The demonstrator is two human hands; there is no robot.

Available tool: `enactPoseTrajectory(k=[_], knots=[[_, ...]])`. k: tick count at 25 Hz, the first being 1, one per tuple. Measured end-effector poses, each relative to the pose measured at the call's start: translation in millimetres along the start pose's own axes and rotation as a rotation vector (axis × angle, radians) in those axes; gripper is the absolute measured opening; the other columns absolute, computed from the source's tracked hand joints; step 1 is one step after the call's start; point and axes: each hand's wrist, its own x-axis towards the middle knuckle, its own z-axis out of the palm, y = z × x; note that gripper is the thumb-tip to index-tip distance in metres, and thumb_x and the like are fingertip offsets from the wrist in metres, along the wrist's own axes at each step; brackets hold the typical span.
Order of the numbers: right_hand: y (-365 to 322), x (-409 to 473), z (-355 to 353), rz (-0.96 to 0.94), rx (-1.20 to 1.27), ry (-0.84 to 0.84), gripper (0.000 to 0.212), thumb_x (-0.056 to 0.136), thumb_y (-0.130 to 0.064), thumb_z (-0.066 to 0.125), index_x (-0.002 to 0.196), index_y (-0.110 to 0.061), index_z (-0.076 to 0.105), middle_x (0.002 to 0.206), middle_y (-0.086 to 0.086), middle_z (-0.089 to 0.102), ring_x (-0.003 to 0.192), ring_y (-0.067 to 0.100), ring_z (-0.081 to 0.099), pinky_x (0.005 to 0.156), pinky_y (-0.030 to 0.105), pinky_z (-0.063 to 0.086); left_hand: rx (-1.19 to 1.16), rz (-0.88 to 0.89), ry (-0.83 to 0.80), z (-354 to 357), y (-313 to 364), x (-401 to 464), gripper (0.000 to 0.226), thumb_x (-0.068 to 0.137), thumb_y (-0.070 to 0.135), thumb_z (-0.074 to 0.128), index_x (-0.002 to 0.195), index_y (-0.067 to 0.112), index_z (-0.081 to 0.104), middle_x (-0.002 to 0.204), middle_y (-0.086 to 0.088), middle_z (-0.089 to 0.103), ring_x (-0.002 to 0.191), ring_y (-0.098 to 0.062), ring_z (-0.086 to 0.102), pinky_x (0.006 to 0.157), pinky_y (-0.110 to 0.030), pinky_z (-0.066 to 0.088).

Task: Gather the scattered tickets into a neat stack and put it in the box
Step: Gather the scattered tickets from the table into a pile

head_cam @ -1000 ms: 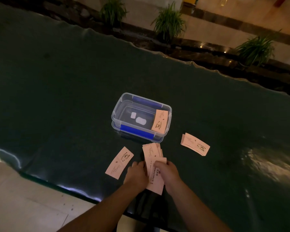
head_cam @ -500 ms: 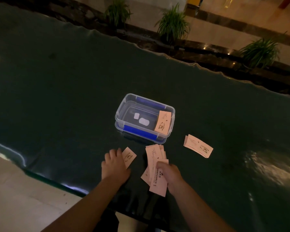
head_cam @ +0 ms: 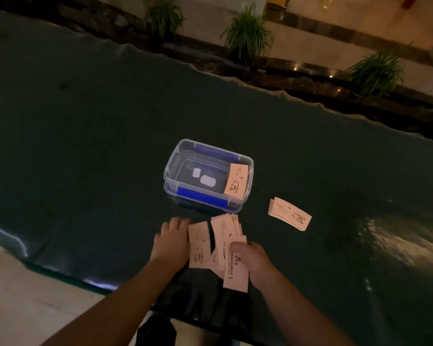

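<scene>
A clear plastic box (head_cam: 171,171) with blue clips stands open on the dark green table, one pink ticket (head_cam: 236,181) leaning inside its right end. In front of it lies a loose fan of pink tickets (head_cam: 225,231). My right hand (head_cam: 250,260) grips the near end of that fan. My left hand (head_cam: 171,239) rests flat with its fingers against a single ticket (head_cam: 198,244), which lies right beside the fan. A small separate stack of tickets (head_cam: 289,213) lies to the right of the box.
The table's near edge (head_cam: 68,277) runs just below my wrists, with pale floor beyond it. Past the far edge are potted plants (head_cam: 246,33) and a stone ledge. A bright glare patch (head_cam: 400,243) shines on the table at the right.
My left hand reached out left to the lone ticket and has slid it right, up against the fan. My right hand has kept hold of the fan.
</scene>
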Motion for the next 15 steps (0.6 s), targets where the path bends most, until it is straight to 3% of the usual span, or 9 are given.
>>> enactPoseTrajectory(k=[2, 5, 8, 10, 12, 15], knots=[[-1, 0, 1, -0.003, -0.002, -0.011, 0.028, 0.092, -0.02, 0.075, 0.119, -0.02, 0.068, 0.102, 0.007, 0.082, 0.091, 0.024, 0.08, 0.066, 0.039, 0.058, -0.301, -0.245, -0.013, 4, 10, -5, 0.068, 0.095, 0.03, 0.067, 0.154, 0.014, 0.036, 0.15, -0.013, 0.046, 0.137, -0.029, 0.047, 0.109, -0.047, 0.049], [-6, -1, 6, 0.009, 0.007, -0.037, 0.037, 0.089, -0.022, 0.079, 0.123, -0.019, 0.065, 0.102, 0.008, 0.082, 0.091, 0.025, 0.08, 0.066, 0.04, 0.059, -0.537, -0.346, -0.089, 13, 31, -11, 0.068, 0.094, 0.028, 0.068, 0.152, 0.009, 0.038, 0.136, -0.014, 0.059, 0.118, -0.027, 0.063, 0.094, -0.042, 0.059], [-13, -1, 10, 0.014, -0.002, -0.061, 0.042, 0.087, -0.023, 0.08, 0.126, -0.018, 0.065, 0.104, 0.008, 0.082, 0.093, 0.026, 0.079, 0.066, 0.039, 0.057, -0.584, -0.429, -0.095, 12, 41, -4, 0.049, 0.096, 0.032, 0.063, 0.138, 0.01, 0.048, 0.129, -0.013, 0.063, 0.111, -0.026, 0.066, 0.086, -0.042, 0.059], [-15, -1, 10, 0.004, 0.005, -0.083, 0.041, 0.087, -0.021, 0.079, 0.126, -0.018, 0.064, 0.103, 0.008, 0.082, 0.093, 0.026, 0.079, 0.068, 0.04, 0.056, -0.579, -0.401, -0.124, 10, 41, 2, 0.022, 0.097, 0.025, 0.06, 0.112, 0.01, 0.063, 0.114, -0.011, 0.07, 0.094, -0.021, 0.069, 0.077, -0.037, 0.06], [-13, -3, 6, -0.012, 0.028, -0.089, 0.04, 0.088, -0.019, 0.078, 0.125, -0.019, 0.062, 0.104, 0.008, 0.081, 0.093, 0.025, 0.078, 0.066, 0.039, 0.056, -0.56, -0.369, -0.146, 9, 38, 5, 0.01, 0.097, 0.019, 0.057, 0.094, 0.015, 0.066, 0.101, -0.009, 0.072, 0.082, -0.016, 0.067, 0.07, -0.031, 0.056], [-7, -3, -6, -0.026, 0.126, -0.111, 0.028, 0.093, -0.02, 0.072, 0.119, -0.025, 0.064, 0.109, 0.01, 0.08, 0.099, 0.028, 0.077, 0.072, 0.043, 0.057, -0.595, -0.359, -0.168, 6, 37, 6, 0.012, 0.097, 0.019, 0.056, 0.107, 0.018, 0.064, 0.104, -0.004, 0.069, 0.089, -0.018, 0.067, 0.067, -0.03, 0.051]])
